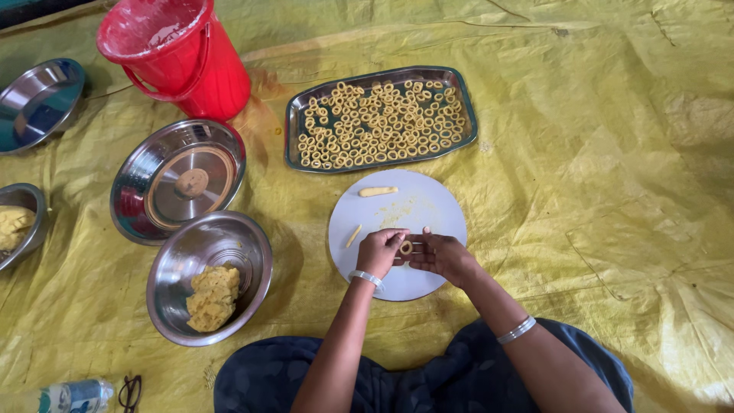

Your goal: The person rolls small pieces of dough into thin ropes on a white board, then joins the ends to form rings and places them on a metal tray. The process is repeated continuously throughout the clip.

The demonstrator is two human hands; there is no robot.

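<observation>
My left hand (378, 251) and my right hand (443, 256) meet over a round pale board (440, 206). Together they pinch a small ring of yellow dough (406, 247) between the fingertips. On the board lie a short thick dough roll (378, 191) near its far edge and a thin dough strip (353, 235) at its left. Beyond the board, a rectangular steel tray (468, 107) is filled with several shaped dough rings (378, 122). A silver bangle sits on each wrist.
A steel bowl (183, 248) at my left holds a lump of yellow dough (213, 297). Behind it are a steel plate (134, 191) with a small dough ball, a red bucket (183, 57), and two more steel dishes at the left edge. A yellow sheet (612, 191) covers the floor. A bottle and glasses lie bottom left.
</observation>
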